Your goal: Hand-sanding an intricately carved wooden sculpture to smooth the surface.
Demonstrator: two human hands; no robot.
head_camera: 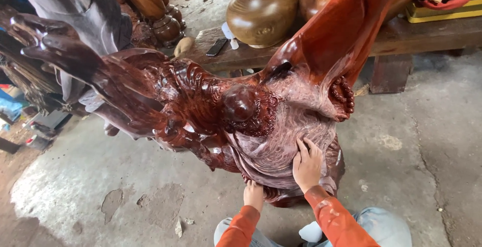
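Note:
A large glossy dark-red wooden carved statue [226, 101] stands on the concrete floor right in front of me, with raised arms, a round head and carved beads. My right hand [307, 164] presses flat, fingers together, against a pale sanded-looking patch on the statue's belly. Lower down, my left hand [253, 195] is curled against the statue's bottom edge; whatever lies between its fingers is hidden. Both arms wear orange sleeves, and my knees in light jeans show at the bottom.
A low wooden bench [411, 36] runs along the back, bearing a round brown wooden jar [262, 12], a dark phone [216, 47] and a yellow tray [442, 11] of cloths. More carved wooden pieces [165, 26] crowd the back left. The concrete floor [416, 146] is cracked.

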